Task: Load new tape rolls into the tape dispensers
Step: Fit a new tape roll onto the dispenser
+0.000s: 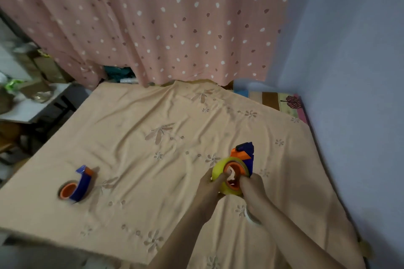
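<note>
Pink spotted curtain (164,22) hung across the back, w/ a pale blue wall (349,50) at right. Below them lay a peach floral sheet (142,142) spread over a flat surface, and a striped mat (282,100) showed at its far right corner. At far left stood a white table (26,109) w/ brown packets and clutter, too blurred to name.

Two tape dispensers were in view, both blue and orange. One dispenser (77,184) lay alone on the sheet at left, well apart from the hands, w/ its orange hub bare. The other dispenser (244,154) was at centre-right, held up between both hands, w/ one yellow tape roll (220,170) sitting round its orange hub.

Left hand (211,188) gripped the roll's left side, fingers curled on the rim, thumb at the hub. Right hand (251,185) gripped the right side of the roll and dispenser body, fingers curled round it. A 2nd roll (251,217), clear or whitish, lay on the sheet just under the right forearm, partly hidden.
</note>
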